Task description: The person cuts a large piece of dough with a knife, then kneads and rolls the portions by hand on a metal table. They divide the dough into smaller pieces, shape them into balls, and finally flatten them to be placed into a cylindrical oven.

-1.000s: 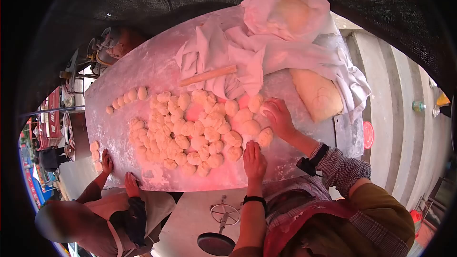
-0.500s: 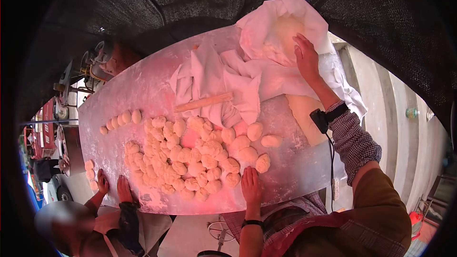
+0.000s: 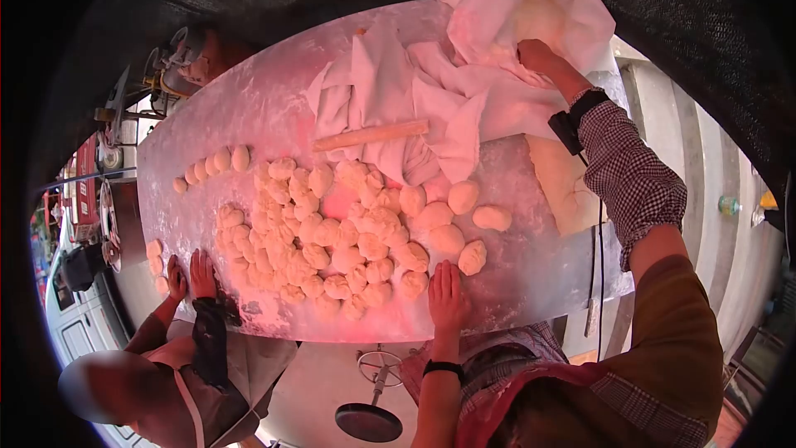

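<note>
My left hand (image 3: 448,297) rests on the near edge of the table, fingers stretched out and slightly apart, just beside the nearest dough balls (image 3: 414,284). Nothing is held in it. My right hand (image 3: 541,59) reaches into the mouth of a cloth-lined sack (image 3: 473,21), down at the pale flour (image 3: 537,21). Its fingers point down and are mostly hidden, so their grip does not show. A large cluster of dough balls (image 3: 319,232) covers the middle of the floured table (image 3: 265,99). A wooden rolling pin (image 3: 371,135) lies across the crumpled cloth (image 3: 365,75).
Another person's hands (image 3: 201,274) rest on the table's left edge. A short row of dough balls (image 3: 211,164) lies at the left. A tan board (image 3: 564,187) is under my right forearm, with a cable (image 3: 601,265) hanging nearby. A round stool (image 3: 369,422) stands below the table.
My right hand has gone from spread fingers over the flour to fingers lowered into the sack. My left hand stays on the table. The camera view has shifted.
</note>
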A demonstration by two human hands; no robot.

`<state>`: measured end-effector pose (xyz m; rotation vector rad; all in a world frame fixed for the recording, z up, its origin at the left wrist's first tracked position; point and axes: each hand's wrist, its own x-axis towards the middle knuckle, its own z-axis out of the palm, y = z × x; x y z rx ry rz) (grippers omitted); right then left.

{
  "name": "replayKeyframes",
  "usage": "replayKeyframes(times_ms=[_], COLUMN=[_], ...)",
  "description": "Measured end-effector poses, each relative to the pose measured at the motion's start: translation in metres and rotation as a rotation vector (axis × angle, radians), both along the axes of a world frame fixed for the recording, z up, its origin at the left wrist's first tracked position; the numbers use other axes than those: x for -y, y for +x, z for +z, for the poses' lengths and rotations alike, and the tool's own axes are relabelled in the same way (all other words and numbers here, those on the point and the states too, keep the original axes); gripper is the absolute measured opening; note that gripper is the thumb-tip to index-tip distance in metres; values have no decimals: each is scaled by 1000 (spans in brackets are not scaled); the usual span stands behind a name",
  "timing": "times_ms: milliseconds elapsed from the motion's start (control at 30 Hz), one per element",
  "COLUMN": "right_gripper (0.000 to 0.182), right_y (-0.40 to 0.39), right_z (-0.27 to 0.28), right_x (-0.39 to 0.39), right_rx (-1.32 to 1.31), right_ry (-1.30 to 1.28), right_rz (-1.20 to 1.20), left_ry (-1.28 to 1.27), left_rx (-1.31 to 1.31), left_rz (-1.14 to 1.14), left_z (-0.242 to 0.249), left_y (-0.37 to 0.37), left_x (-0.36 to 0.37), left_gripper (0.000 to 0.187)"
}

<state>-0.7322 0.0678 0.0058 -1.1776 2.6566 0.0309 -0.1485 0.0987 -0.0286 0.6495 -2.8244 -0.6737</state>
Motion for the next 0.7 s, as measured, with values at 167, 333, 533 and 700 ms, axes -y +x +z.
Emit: replayKeyframes(times_ms=[167,333,533,700], right_gripper=[25,25,42,34], right_y=[29,166,335,393], right_z=[27,67,23,-14], right_x=[-21,-70,-97,-131], right_rx=[287,601,55,339], right_ry=[-640,-1271,-670,-763], right_rz=[-510,-578,-153,2], left_ry=[40,26,3,-42], left_rx=[-13,-19,-62,-31], left_rz=[-4,4,14,43], left_z=[6,4,0,-6], left_y=[-7,-8,-12,-7], left_x=[4,3,4,-2], left_gripper=[56,55,52,55])
